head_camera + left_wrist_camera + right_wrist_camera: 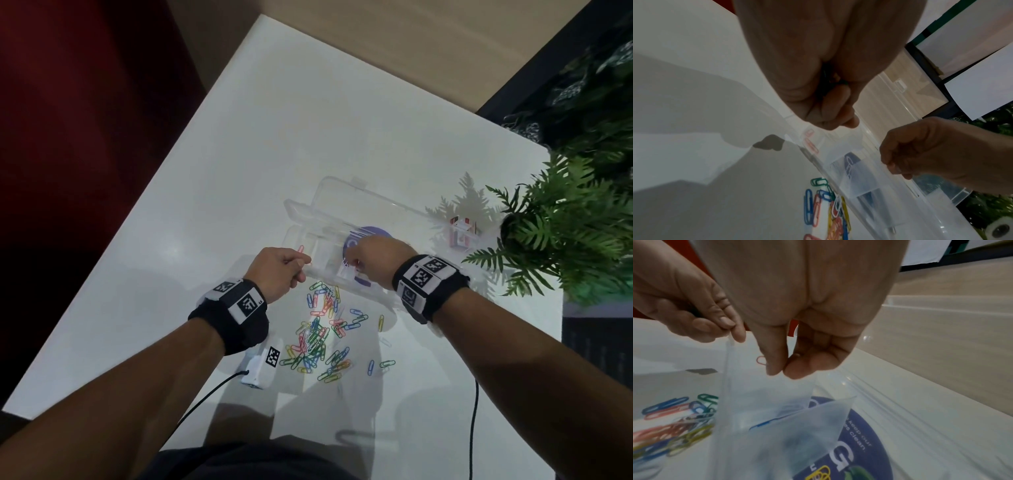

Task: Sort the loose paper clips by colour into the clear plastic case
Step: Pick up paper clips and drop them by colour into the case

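Clear case: case (329, 219) lies lid-open, centre of the head view, on the white table (239, 154).
Clips: loose clips (320, 337) heaped below it, nearly all unsorted.
Left hand: left hand (277, 275) curled at the case's left end, beside a pink clip (301, 249); whether it pinches a clip, I cannot tell.
Right hand: right hand (371, 257) over a middle compartment, thumb and fingertip pinched; contents unclear.
Risk: thin dividers, light case; a bump or a high drop could land a clip in the wrong compartment.

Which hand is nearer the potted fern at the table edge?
Right. The right hand is over the clear case, on the side toward the potted fern. The left hand is at the case's opposite end, farther from the fern.
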Demonstrator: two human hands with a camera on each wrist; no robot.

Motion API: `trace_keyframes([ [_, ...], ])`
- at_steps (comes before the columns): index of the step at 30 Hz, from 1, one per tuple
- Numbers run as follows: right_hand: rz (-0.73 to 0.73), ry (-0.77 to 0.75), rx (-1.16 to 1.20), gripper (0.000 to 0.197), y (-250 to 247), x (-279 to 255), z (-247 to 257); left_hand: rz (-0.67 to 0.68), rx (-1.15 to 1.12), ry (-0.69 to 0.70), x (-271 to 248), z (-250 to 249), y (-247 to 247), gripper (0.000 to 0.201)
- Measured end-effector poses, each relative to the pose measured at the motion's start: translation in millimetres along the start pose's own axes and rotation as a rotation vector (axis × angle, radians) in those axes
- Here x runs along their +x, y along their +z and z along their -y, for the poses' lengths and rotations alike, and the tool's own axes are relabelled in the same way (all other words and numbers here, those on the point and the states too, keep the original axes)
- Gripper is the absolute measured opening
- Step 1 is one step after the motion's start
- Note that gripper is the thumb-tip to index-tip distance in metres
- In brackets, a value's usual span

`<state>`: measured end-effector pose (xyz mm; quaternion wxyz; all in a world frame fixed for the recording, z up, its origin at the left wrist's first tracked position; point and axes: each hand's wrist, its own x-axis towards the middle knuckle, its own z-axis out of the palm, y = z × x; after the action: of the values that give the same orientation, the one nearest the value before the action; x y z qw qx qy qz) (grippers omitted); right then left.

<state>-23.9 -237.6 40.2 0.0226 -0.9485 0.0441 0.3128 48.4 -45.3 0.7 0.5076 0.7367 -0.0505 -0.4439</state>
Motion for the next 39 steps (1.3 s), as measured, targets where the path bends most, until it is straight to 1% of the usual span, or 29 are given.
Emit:
trace_keyframes([
  [2,-0.098,0.038,0.125,0.015,-3,-3,2,0.026,-0.054,-0.022,-3,0,-1,0.02],
  [5,-0.263,0.172,0.508,0.01,-15,-5,15,0.053,-0.176,-0.053,-9,0,-6,0.021],
  [6,-0.294,0.2,0.64,0.007,-17,-5,22,0.052,-0.235,-0.069,-11,1,-8,0.022],
  [7,-0.3,0.215,0.761,0.005,-19,-4,29,0.049,-0.303,-0.084,-14,1,-10,0.023],
  [9,-0.258,0.246,0.978,0.005,-21,1,43,0.045,-0.439,-0.116,-20,-1,-14,0.025],
  [11,-0.225,0.297,1.068,0.009,-17,8,51,0.051,-0.547,-0.147,-27,-5,-18,0.031],
  [13,-0.249,0.355,0.997,0.014,-13,13,52,0.062,-0.629,-0.169,-34,-10,-20,0.04],
  [15,-0.304,0.366,0.958,0.013,-12,7,52,0.072,-0.686,-0.18,-41,-16,-22,0.048],
  [19,-0.401,0.25,0.983,0.008,-18,-33,58,0.144,-0.748,-0.2,-57,-28,-18,0.063],
  [22,-0.424,0.151,0.909,0.01,-23,-68,72,0.222,-0.786,-0.201,-69,-35,-8,0.071],
  [25,-0.437,0.101,0.783,0.011,-19,-90,84,0.301,-0.796,-0.179,-83,-40,4,0.071],
  [26,-0.445,0.092,0.752,0.016,-16,-96,88,0.316,-0.79,-0.173,-87,-40,7,0.07],
  [29,-0.461,0.064,0.727,0.042,-8,-108,99,0.341,-0.76,-0.159,-96,-39,16,0.07],
  [30,-0.457,0.064,0.699,0.043,-5,-112,102,0.343,-0.748,-0.16,-99,-37,19,0.07],
  [31,-0.453,0.066,0.663,0.039,-3,-114,105,0.343,-0.735,-0.164,-100,-37,21,0.071],
  [33,-0.458,0.065,0.624,0.023,3,-117,107,0.329,-0.711,-0.177,-102,-35,23,0.072],
  [35,-0.49,0.069,0.688,0.013,8,-120,108,0.322,-0.702,-0.182,-104,-33,23,0.073],
  [37,-0.54,0.085,0.781,0.014,10,-125,107,0.331,-0.698,-0.176,-108,-32,23,0.072],
  [39,-0.565,0.086,0.827,0.021,11,-131,108,0.344,-0.693,-0.17,-112,-31,25,0.072],
])
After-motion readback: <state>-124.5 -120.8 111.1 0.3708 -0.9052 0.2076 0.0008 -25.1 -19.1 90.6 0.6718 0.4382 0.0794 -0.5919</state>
